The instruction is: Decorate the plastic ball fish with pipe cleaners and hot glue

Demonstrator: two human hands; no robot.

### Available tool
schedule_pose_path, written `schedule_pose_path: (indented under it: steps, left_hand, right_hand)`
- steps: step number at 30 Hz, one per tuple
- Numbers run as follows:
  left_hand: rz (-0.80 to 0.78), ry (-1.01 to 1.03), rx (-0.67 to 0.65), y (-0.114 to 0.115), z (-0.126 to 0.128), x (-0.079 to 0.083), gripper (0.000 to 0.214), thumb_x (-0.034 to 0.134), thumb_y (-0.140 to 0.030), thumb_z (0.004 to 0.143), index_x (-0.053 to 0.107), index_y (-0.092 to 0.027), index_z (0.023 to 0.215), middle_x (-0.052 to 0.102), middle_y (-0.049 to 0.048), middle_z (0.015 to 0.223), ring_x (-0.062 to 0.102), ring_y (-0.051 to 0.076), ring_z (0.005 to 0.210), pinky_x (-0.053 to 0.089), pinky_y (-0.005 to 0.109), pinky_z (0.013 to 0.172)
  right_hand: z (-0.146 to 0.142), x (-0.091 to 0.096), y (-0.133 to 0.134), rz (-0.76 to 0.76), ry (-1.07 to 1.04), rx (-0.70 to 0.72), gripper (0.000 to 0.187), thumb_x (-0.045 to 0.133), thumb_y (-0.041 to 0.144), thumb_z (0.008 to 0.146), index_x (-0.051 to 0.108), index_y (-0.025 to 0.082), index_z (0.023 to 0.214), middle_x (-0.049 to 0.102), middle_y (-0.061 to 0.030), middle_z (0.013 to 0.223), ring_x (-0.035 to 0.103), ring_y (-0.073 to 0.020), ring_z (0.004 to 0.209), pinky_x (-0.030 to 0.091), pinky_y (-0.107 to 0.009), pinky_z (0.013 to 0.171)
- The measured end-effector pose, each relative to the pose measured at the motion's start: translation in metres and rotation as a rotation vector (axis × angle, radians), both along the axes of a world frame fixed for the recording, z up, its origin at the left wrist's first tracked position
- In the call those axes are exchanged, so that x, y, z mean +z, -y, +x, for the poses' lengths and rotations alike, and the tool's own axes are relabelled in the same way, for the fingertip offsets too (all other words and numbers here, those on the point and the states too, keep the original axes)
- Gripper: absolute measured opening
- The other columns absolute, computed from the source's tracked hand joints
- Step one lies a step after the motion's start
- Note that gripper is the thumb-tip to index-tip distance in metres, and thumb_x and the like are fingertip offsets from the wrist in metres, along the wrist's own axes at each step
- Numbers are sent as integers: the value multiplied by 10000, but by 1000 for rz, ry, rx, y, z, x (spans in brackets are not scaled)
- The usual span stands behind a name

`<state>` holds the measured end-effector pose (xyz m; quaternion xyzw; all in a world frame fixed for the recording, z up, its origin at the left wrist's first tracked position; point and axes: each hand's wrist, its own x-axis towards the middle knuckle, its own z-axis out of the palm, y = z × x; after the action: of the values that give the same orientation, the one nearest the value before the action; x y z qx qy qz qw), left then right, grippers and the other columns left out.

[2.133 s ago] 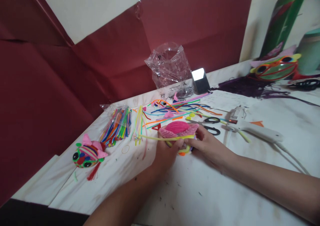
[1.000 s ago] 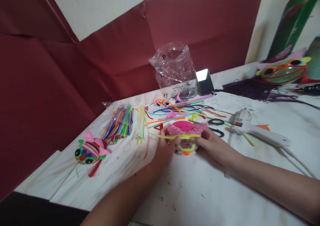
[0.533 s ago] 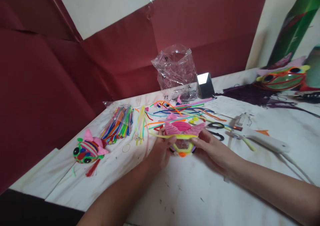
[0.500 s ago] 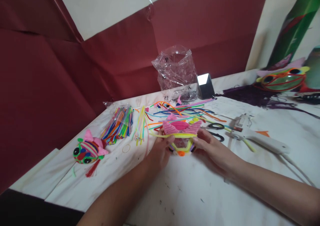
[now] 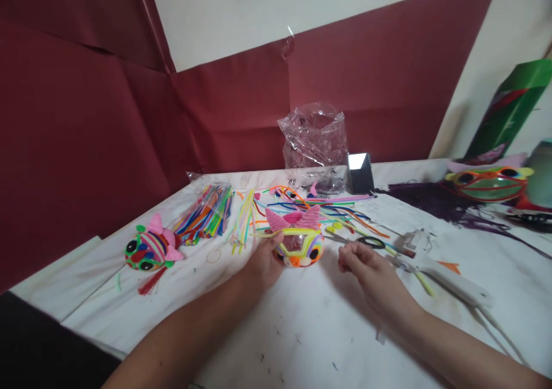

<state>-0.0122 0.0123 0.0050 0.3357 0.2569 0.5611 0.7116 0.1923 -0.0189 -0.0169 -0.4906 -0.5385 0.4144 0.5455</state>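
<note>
My left hand [image 5: 271, 254] is closed on the left side of a pipe-cleaner animal head [image 5: 317, 245]. It has pink ears, a yellow band across it, black eyes and an orange nose, with a clear window in its middle. Away to its right, my right hand [image 5: 364, 271] has its fingers curled together; whether anything is between them I cannot make out. Just beyond those fingers lie scissors [image 5: 371, 242] with black handles, their blades pointing left. Two small yellow discs [image 5: 334, 228] rest beside the blades.
Left lies a finished-looking pipe-cleaner fish [image 5: 150, 245] with a red tassel. Bundled pipe cleaners [image 5: 207, 216] and loose ones [image 5: 336, 206] spread behind. A white glue gun [image 5: 452, 285] with its cord lies right. A phone [image 5: 360, 173], plastic bag [image 5: 314, 139] and orange mask-like craft [image 5: 491, 183] stand at the back.
My right hand has let go of the animal head and drawn back to the right, its fingers curling. My left hand still holds the head, now shifted slightly left. The view has tilted up.
</note>
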Motion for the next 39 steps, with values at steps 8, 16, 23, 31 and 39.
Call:
schedule_pose_path:
  steps: [8,16,23,31,39]
  left_hand:
    - [-6,59,-36,-2,0,-4,242,687,-248,781,700,-122,987,753,108,984,698,242,928,510,421,935]
    - [-196,98,9,5,0,10,284,608,-332,853,681,-130,1039,729,115,1063,667,278,1024,478,523,975]
    - [-266,9,12,16,8,16,319,543,-350,894,656,-122,1087,711,138,1094,654,301,1048,467,552,972]
    - [-182,-16,-29,16,9,11,292,549,-325,893,679,-110,1041,732,130,1046,654,297,1065,460,523,1000]
    - [63,-96,-154,22,9,7,358,682,-360,778,694,-121,1045,733,138,1073,666,303,1053,483,457,968]
  right_hand:
    - [0,0,-2,25,0,55,475,569,680,790,502,224,675,520,15,618,455,-152,618,369,-313,631]
    - [-7,11,3,-2,-55,48,560,520,751,760,451,227,575,462,25,533,416,-130,529,352,-303,555]
    - [-11,12,7,-34,-106,-2,383,671,579,696,552,221,765,529,31,635,483,-128,563,405,-272,525]
    - [-14,13,9,-42,-128,18,346,658,500,740,600,219,935,630,-52,1003,582,-194,861,495,-297,647]
    - [-16,21,13,-61,-319,176,414,651,406,736,584,233,1106,607,-86,1262,592,-273,1088,524,-375,792]
